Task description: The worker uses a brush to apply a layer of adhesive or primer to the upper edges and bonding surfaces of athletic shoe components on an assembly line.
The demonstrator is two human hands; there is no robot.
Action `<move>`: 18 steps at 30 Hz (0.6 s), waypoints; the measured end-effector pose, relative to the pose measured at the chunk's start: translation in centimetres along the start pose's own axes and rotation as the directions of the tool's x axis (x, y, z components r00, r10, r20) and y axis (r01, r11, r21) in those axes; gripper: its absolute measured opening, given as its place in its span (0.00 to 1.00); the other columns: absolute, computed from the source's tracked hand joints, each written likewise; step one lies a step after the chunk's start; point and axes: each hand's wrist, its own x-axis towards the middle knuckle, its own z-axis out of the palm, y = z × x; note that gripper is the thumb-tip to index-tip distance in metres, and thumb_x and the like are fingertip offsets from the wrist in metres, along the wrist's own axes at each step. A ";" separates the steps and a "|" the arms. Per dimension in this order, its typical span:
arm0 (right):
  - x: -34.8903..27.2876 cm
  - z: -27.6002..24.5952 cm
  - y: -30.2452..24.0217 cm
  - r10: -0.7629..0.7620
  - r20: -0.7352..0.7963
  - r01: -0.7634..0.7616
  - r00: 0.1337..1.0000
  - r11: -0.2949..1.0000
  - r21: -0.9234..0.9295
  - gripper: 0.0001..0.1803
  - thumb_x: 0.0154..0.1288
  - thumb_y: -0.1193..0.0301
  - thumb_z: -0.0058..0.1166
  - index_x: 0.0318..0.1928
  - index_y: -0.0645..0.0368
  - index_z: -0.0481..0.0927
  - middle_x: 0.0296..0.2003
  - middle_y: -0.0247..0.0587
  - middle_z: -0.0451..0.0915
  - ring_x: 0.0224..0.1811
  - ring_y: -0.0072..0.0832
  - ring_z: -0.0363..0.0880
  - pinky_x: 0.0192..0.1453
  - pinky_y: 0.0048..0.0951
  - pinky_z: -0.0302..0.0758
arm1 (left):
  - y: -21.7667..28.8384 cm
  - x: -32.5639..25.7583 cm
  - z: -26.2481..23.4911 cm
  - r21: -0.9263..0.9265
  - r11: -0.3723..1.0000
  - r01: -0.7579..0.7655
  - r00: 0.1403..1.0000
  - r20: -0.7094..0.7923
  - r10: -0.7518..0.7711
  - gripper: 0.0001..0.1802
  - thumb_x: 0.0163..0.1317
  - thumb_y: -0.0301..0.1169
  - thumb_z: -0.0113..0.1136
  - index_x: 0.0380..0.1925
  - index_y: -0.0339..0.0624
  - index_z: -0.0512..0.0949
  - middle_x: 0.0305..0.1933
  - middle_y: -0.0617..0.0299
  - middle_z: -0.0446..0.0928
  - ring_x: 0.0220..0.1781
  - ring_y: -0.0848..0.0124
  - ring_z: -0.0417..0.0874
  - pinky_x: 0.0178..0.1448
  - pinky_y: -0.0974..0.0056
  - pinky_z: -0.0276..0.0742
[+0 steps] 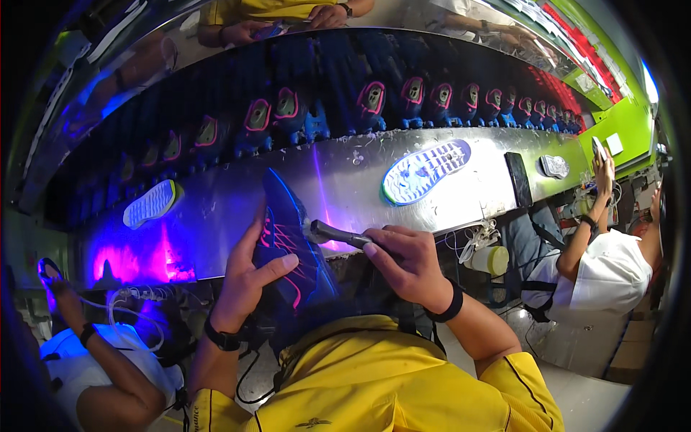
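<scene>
My left hand (248,277) grips a dark shoe upper (288,216) with pink lacing and a blue glowing line along its edge. The thumb lies across the upper and the fingers go behind it. In my right hand (412,265) is a brush (342,235) with a dark handle, closed between thumb and fingers. Its pale bristle end touches the lower side edge of the upper. Beyond the hands, a white shoe sole (425,173) with a green rim lies on the metal bench (345,158). A second pale sole (149,204) lies at the left.
Behind the bench runs a long row of dark shoe uppers (371,97) with pink collars. A black bar (517,180) crosses the bench at right, near another small sole (554,167). A yellowish tub (489,260) hangs below the edge. Co-workers sit on both sides.
</scene>
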 end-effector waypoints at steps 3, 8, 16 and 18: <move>-0.5 -0.1 0.2 0.028 0.046 -0.032 0.999 0.995 0.092 0.13 0.74 0.71 0.64 0.51 0.69 0.88 0.29 0.46 0.83 0.27 0.31 0.81 0.34 0.30 0.74 | 0.3 0.1 -0.3 -0.059 0.998 0.006 0.999 -0.048 -0.009 0.52 0.64 0.29 0.73 0.84 0.30 0.54 0.78 0.53 0.70 0.76 0.67 0.72 0.82 0.61 0.64; -0.9 -0.8 0.1 0.110 0.107 -0.129 0.988 0.974 0.189 0.12 0.73 0.70 0.65 0.48 0.66 0.90 0.28 0.48 0.84 0.26 0.35 0.82 0.34 0.34 0.75 | 1.2 0.3 -1.0 -0.182 0.981 0.064 0.994 -0.071 -0.078 0.51 0.62 0.25 0.71 0.84 0.34 0.56 0.75 0.55 0.73 0.74 0.67 0.75 0.80 0.61 0.67; -0.3 -2.7 -1.5 0.026 0.152 -0.043 0.988 0.993 0.106 0.11 0.73 0.71 0.65 0.48 0.67 0.89 0.29 0.50 0.84 0.27 0.36 0.82 0.34 0.34 0.76 | 2.7 1.2 -1.1 -0.228 0.968 0.107 0.978 -0.152 -0.144 0.49 0.64 0.23 0.69 0.84 0.35 0.56 0.74 0.56 0.75 0.71 0.68 0.78 0.77 0.61 0.71; -0.1 -2.7 -1.7 0.060 0.117 -0.072 0.991 0.992 0.103 0.11 0.74 0.71 0.65 0.49 0.67 0.89 0.28 0.48 0.82 0.26 0.35 0.80 0.33 0.34 0.74 | 2.7 1.3 -1.2 -0.216 0.970 0.117 0.978 -0.143 -0.149 0.49 0.65 0.23 0.69 0.84 0.35 0.57 0.73 0.56 0.75 0.71 0.68 0.79 0.77 0.61 0.72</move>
